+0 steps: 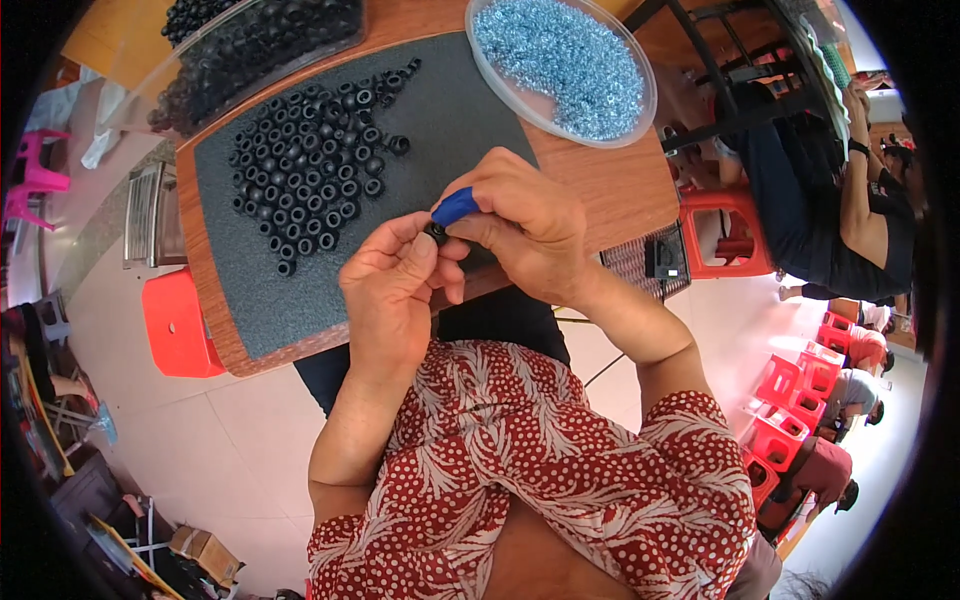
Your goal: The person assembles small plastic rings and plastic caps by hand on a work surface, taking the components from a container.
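My left hand point(392, 268) pinches a small round black part point(436, 231) with a hole in it, between thumb and fingertips. My right hand point(525, 222) meets it there, with the thumb and the index finger closed at the part. A blue cover point(455, 206) wraps the right index fingertip. Whatever the right fingertips hold is too small and hidden to tell. To the left of my hands, many loose black ring-shaped parts point(318, 165) are spread on a dark grey mat point(455, 95). Both hands are above the mat's near edge.
A round clear tub point(645, 75) of small shiny bluish pieces stands at the far right of the wooden table point(610, 185). A clear bin point(265, 75) of more black parts is at the far left. Red stools point(180, 325) flank the table; other people sit at the right.
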Available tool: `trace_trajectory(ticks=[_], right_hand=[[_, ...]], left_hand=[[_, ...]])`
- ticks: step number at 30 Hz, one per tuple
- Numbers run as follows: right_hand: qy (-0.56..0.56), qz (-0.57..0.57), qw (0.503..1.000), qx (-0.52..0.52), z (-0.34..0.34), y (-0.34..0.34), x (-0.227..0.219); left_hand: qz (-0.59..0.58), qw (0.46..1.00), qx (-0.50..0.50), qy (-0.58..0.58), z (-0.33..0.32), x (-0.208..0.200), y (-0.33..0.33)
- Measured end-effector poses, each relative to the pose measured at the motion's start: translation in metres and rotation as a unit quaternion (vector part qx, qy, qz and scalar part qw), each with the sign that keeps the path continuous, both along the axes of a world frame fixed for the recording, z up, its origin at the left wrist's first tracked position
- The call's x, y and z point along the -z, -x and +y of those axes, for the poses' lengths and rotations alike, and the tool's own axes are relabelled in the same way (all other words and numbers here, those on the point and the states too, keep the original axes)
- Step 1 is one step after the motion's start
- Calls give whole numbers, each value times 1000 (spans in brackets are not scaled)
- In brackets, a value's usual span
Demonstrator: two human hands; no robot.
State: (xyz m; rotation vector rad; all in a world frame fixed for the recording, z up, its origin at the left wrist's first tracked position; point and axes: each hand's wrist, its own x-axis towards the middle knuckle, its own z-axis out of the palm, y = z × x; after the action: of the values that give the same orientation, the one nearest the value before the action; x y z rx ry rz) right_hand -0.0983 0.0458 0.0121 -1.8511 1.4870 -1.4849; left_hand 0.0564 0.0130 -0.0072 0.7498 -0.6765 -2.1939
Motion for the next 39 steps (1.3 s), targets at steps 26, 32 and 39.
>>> trace_trajectory(ticks=[26,32,39], right_hand=[[85,152,984,45,11,-5,-1],[112,169,978,42,17,-10,5],[49,154,987,2,8,2,-4]], left_hand=[[-16,1000,10,13,1,-7,3],[0,1000,-8,-14,3,-5,4],[10,999,-43,-19,2,-6,3]])
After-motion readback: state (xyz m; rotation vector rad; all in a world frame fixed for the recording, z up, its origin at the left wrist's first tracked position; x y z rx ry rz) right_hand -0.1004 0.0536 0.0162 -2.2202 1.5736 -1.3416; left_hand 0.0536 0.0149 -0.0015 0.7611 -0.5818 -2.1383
